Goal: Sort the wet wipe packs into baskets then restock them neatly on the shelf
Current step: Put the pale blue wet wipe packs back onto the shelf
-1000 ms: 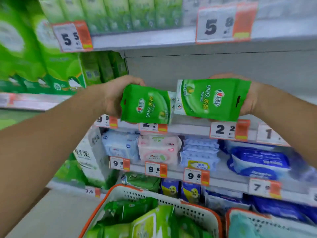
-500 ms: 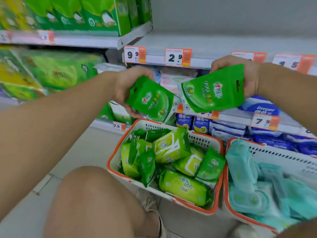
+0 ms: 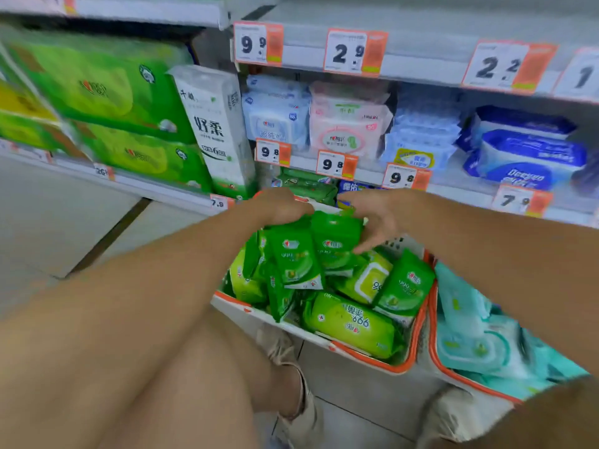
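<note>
Wet wipe packs in green wrappers filled the orange-rimmed basket (image 3: 411, 348) under my hands, and two small dark-green ones stood upright at its far end. My left hand (image 3: 282, 205) was curled over the top of the left green pack (image 3: 296, 254), its fingers hidden behind the pack's upper edge, so they seemed clamped on it, though I could not see the contact plainly. My right hand (image 3: 376, 215) lay against the top and right side of the right green pack (image 3: 334, 241), fingers spread and loose, the forefinger pointing down along the pack's face; whether it truly gripped I could not tell. The two packs touched side by side between my hands. Just below my right fingertips lay a yellow-green pack with a flap lid (image 3: 369, 280), and nearer me a long lime pack (image 3: 350, 325) lay flat. To the right of my right hand, a second basket (image 3: 434, 354) held pale teal packs (image 3: 470, 335), rim against rim with the first. Beyond my fingers, the shelf (image 3: 453, 186) carried white, pink and blue packs behind orange price tags (image 3: 337, 165). Left of my left hand stood a tall white tissue pack (image 3: 214, 124).
</note>
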The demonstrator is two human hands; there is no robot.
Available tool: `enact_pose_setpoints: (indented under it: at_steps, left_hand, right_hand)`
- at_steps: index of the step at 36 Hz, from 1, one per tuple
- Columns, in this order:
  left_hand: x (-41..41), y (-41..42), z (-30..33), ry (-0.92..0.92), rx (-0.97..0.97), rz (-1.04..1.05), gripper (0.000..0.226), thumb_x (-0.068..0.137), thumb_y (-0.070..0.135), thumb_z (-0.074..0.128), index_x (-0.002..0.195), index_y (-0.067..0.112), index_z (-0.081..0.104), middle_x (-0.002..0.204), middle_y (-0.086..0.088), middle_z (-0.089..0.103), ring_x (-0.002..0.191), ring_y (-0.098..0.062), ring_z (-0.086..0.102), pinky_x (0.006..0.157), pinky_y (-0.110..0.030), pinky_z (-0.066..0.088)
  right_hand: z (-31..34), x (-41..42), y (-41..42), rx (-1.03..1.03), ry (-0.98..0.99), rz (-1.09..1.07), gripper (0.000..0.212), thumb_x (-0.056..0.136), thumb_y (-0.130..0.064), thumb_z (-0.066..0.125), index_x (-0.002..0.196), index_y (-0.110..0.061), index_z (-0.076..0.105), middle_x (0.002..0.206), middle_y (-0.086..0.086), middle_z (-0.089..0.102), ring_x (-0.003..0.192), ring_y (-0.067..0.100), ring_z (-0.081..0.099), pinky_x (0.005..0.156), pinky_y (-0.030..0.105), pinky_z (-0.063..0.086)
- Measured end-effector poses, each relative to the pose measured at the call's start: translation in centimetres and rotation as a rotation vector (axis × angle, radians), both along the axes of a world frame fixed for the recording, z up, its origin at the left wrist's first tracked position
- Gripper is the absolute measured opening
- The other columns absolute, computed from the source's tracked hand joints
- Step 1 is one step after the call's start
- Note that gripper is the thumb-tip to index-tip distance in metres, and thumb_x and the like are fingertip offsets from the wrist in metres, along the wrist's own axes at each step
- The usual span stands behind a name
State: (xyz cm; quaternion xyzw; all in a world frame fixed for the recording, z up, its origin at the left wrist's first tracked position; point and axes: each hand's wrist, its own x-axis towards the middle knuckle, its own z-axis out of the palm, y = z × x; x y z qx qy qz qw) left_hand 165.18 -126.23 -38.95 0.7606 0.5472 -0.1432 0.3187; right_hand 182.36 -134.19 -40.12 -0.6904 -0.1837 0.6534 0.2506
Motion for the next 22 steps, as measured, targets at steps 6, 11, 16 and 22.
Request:
enact_pose_setpoints:
  at_steps: [6,11,16,22]
  left_hand:
    - [0.1,-0.6,-5.0,0.022,0.076,0.004,0.089,0.088,0.076,0.043,0.152,0.015,0.035,0.159,-0.019,0.031,0.141,-0.039,0.037,0.115,-0.049,0.033]
    - [-1.4,-4.4,-9.9,-0.008,0.03,0.231,0.098,0.085,0.082,0.037,0.16,0.022,0.014,0.165,-0.012,0.011,0.145,-0.043,0.029,0.118,-0.053,0.029]
    - [-2.0,-7.1,-11.9,-0.019,0.111,0.147,0.096,0.088,0.079,0.036,0.157,0.036,-0.016,0.166,-0.011,-0.018,0.148,-0.051,0.005,0.118,-0.058,0.019]
    - [-2.7,-5.1,-13.2,0.223,0.173,-0.054,0.092,0.09,0.076,0.037,0.156,0.04,-0.016,0.164,-0.008,-0.026,0.149,-0.048,-0.003,0.114,-0.061,0.027]
  right_hand:
    - [-4.3,-3.4,-2.5,0.476,-0.721,0.074,0.059,0.084,-0.048,0.074,0.13,-0.014,0.058,0.14,0.008,0.054,0.119,0.025,0.055,0.097,0.03,0.044]
    - [-9.0,-6.2,-7.1,0.592,-1.148,0.731,0.097,0.081,-0.066,0.066,0.157,-0.038,0.012,0.167,0.0,-0.003,0.153,0.033,-0.004,0.12,0.063,0.014]
    - [-12.4,-6.1,-8.3,0.5,-1.109,0.516,0.103,0.087,-0.062,0.063,0.155,-0.045,-0.011,0.161,-0.004,-0.034,0.15,0.04,-0.019,0.115,0.067,0.015]
    - [-13.2,-5.6,-5.1,0.407,-0.972,0.603,0.105,0.087,-0.05,0.071,0.158,-0.039,-0.006,0.158,-0.004,-0.039,0.146,0.044,-0.028,0.117,0.059,0.023]
